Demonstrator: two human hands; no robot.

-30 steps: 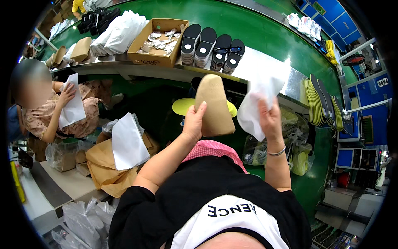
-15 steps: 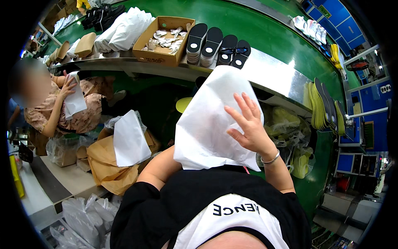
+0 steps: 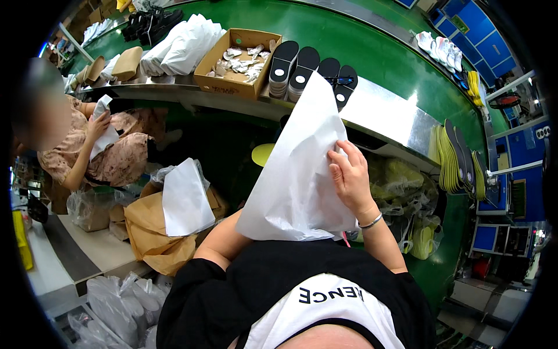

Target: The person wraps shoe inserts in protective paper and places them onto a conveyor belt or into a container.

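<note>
A large sheet of white wrapping paper (image 3: 296, 174) spreads in front of my chest, one corner pointing up toward the bench. My left forearm (image 3: 221, 241) runs in beneath it, and the paper hides my left hand. At the sheet's right edge is my right hand (image 3: 351, 177), its fingers bent and thumb close to them, closed on the paper there. Creases run down the sheet beside those fingers. Whatever lies under the paper is hidden.
Ahead, a metal-edged bench carries a cardboard box (image 3: 238, 67) of small crumpled pieces, stacked black insoles (image 3: 305, 67) and white-wrapped bundles (image 3: 186, 46). Green-edged insoles (image 3: 450, 157) stand at right. White sheets (image 3: 187, 198) lie on brown paper at left, near a seated co-worker (image 3: 93, 139).
My right hand has gone from spread fingers over the sheet to bent fingers at its right edge. That side of the paper has folded inward, narrowing the sheet.
</note>
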